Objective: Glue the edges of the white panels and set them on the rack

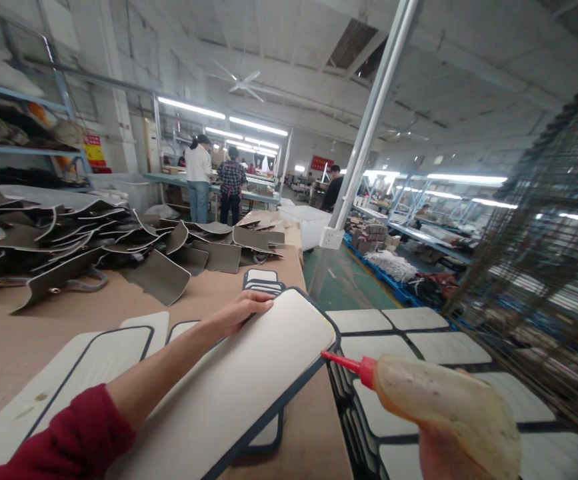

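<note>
My left hand (246,311) grips the far left edge of a long white panel (249,373) with rounded corners and a dark border, thumb on top. The panel is tilted above the table. In my right hand (443,457), mostly hidden behind it, is a cloudy squeeze bottle (443,393) of yellowish glue. Its red nozzle (346,362) points left, with the tip at the panel's dark right edge near the far corner. A thin yellowish line shows along that corner. Under and beyond the panel lie more dark-edged white panels (263,275).
Dark olive curved pieces (159,277) with handles are heaped on the brown table (313,413) at the left. Stacks of white panels (393,400) stand to the right. A metal post (363,127) rises ahead; wire mesh (539,220) is at right. Two people (213,177) stand farther back.
</note>
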### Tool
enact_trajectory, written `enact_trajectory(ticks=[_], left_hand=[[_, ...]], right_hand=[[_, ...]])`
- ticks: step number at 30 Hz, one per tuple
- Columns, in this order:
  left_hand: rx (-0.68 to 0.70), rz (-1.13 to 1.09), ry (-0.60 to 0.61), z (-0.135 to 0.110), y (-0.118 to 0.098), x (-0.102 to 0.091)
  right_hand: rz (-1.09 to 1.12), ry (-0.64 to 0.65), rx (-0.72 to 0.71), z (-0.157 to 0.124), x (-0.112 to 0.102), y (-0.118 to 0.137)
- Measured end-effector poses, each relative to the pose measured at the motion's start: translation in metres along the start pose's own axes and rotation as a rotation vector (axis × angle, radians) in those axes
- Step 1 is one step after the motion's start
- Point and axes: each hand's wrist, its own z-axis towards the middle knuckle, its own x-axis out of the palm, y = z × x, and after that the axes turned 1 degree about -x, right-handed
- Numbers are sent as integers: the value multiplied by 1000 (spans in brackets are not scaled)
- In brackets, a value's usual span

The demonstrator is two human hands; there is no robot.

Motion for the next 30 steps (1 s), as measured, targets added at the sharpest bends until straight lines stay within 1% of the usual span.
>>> enact_trajectory(ticks=[4,8,11,14,18,21,23,26,30], left_hand=[[-4,-42,-14,1,1,1],[-12,-54,-12,2,2,0],[-15,-71,-13,4,3,-1],[-10,-81,-26,8,5,-1],[-19,-78,-36,12,6,-1],[-32,-64,-50,14,5,-1],[-36,-51,-55,16,4,0],[-38,-45,-60,19,2,1],[-50,-49,-94,26,2,2]], right_hand=[[71,-51,64,0,6,1],[74,-19,78,0,10,1],[72,15,98,1,8,-1],[68,65,117,5,-3,-9],[36,172,87,11,-27,-27],[-21,203,67,14,-43,-39],[-47,214,61,15,-49,-43],[-32,203,88,13,-48,-42],[-12,158,185,6,-30,-30]])
